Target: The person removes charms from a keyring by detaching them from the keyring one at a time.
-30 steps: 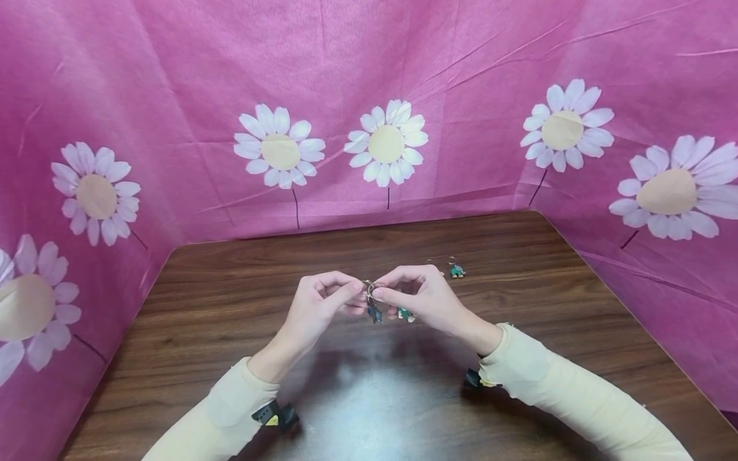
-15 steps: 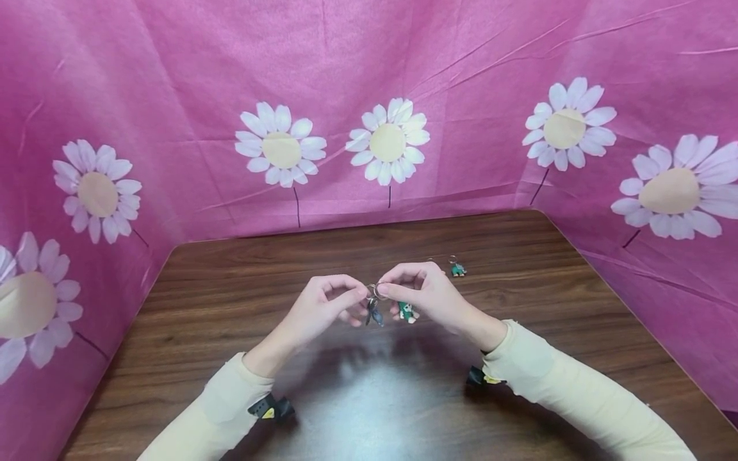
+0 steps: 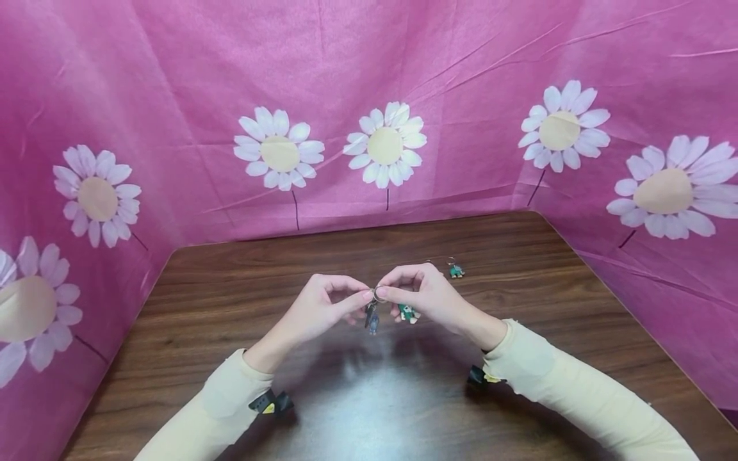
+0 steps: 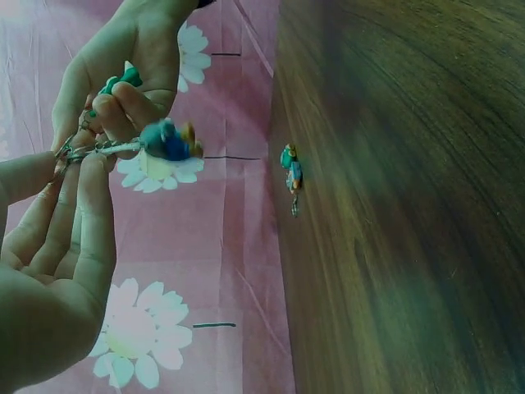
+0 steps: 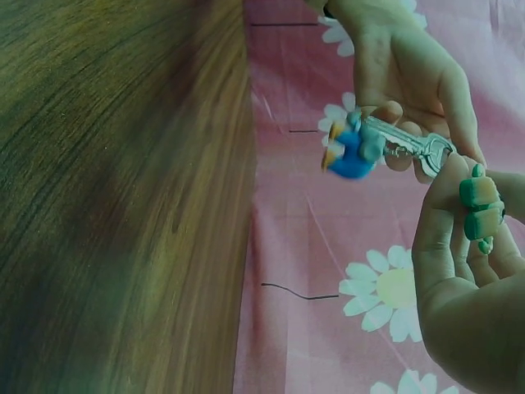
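Above the table, my left hand (image 3: 325, 307) and my right hand (image 3: 426, 298) meet fingertip to fingertip at a metal key ring (image 3: 378, 294), both pinching it between thumb and index finger. A silver key (image 5: 410, 144) hangs below the left fingertips. Beside it dangles a small blue figurine charm (image 3: 373, 324), seen with orange feet in the right wrist view. Close under the right hand's fingers is a green and cream figurine charm (image 3: 408, 314), partly covered by them in the left wrist view. Fingertips hide part of the ring.
A green figurine keychain (image 3: 456, 270) with its own ring lies on the brown wooden table (image 3: 230, 282), behind the right hand. Another ring's edge (image 3: 428, 261) peeks out near it. Pink cloth (image 3: 323, 57) with printed daisies stands around the table's sides and back.
Left fingertips have come closer to the right ones at the ring, narrowing the gap seen half a second ago. The blue figurine hangs slightly lower. The right hand has barely moved.
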